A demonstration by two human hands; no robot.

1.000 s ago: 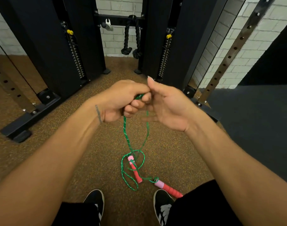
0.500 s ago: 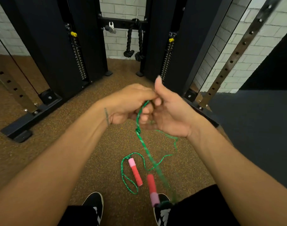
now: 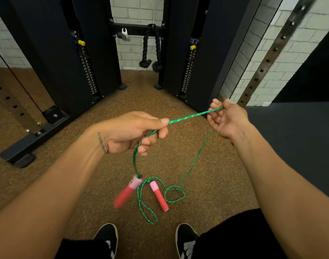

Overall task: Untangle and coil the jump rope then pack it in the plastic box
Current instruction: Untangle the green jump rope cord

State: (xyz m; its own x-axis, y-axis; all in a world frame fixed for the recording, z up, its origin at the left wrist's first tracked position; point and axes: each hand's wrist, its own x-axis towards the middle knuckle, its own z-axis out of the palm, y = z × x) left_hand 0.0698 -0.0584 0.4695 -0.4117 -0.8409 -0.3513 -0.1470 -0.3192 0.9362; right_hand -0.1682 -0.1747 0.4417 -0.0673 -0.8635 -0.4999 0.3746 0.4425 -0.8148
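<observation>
A green jump rope (image 3: 188, 116) is stretched taut between my two hands at chest height. My left hand (image 3: 133, 133) pinches it in the middle of the view, and my right hand (image 3: 226, 119) grips it further right and higher. From my left hand a strand drops to a red and pink handle (image 3: 127, 192) that hangs blurred just above the floor. The other red and pink handle (image 3: 159, 196) lies on the floor among loose green loops (image 3: 175, 194). A thin strand runs from my right hand down to those loops. No plastic box is in view.
Black cable machine columns (image 3: 53, 58) stand ahead on both sides, with a black rope attachment (image 3: 150, 51) hanging between them. A steel base foot (image 3: 29, 143) lies at left. The floor is brown speckled rubber, with dark mat (image 3: 300, 143) at right. My two shoes (image 3: 107, 238) are below.
My hands have pulled apart, the right one moving right and up, so the rope now runs straight between them. One handle has lifted off the floor and swings left.
</observation>
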